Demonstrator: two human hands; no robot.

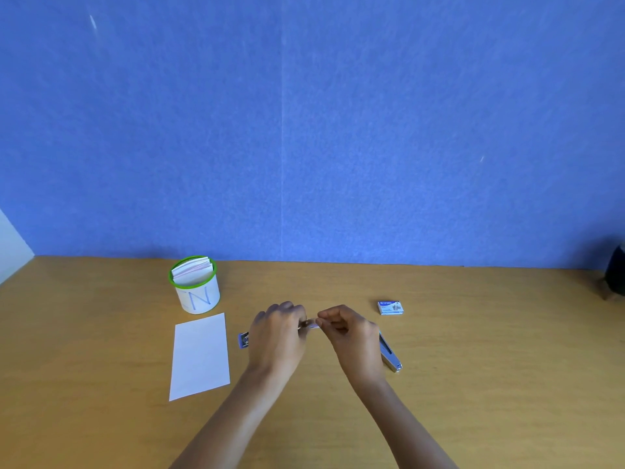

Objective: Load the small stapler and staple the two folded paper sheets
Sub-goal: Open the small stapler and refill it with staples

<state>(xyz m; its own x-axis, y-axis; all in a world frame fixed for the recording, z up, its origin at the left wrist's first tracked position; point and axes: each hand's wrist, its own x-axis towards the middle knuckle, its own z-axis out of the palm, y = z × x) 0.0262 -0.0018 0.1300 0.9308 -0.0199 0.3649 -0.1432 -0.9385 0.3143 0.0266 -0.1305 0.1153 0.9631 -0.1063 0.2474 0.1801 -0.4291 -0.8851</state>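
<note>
The small stapler lies swung open on the wooden desk, mostly hidden under my hands. Its purple base end (243, 340) shows left of my left hand, and its metal magazine arm (390, 356) sticks out to the right of my right wrist. My left hand (279, 336) and my right hand (350, 335) meet fingertip to fingertip above the stapler. Both pinch a small silvery strip of staples (309, 323) between them. The folded white paper (201, 355) lies flat to the left of my hands.
A small blue staple box (390, 307) sits to the right, behind the hands. A white cup with a green rim (196, 292) holds more folded papers at the back left. A blue partition rises behind the desk. A dark object (614, 279) sits at the far right edge.
</note>
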